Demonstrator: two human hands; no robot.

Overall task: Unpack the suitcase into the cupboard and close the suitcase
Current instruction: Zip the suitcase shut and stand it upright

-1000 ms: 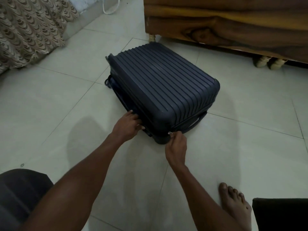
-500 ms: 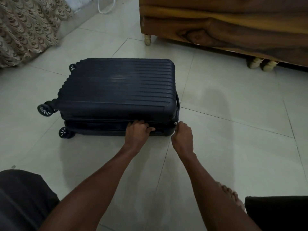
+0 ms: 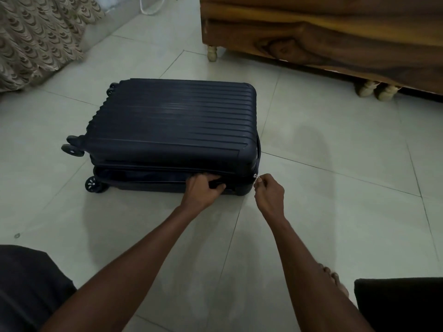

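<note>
We are looking down at one dark blue suitcase [image 3: 171, 123] lying flat on the tiled floor [image 3: 323, 152], its ribbed lid down but a gap showing along the near seam. Three wheels are showing at its left end. Beyond it, a wooden bed frame [image 3: 323, 37] is standing on pale turned legs, three of them in view, and a patterned curtain [image 3: 36, 37] is hanging at the far left. Our left hand [image 3: 202, 190] is gripping the side handle [image 3: 217, 184], fingers curled around it. Our right hand [image 3: 269, 191] is pinching the silver zipper pull [image 3: 256, 176] at the near right corner. One bare foot [image 3: 335, 281] is resting nearby.
</note>
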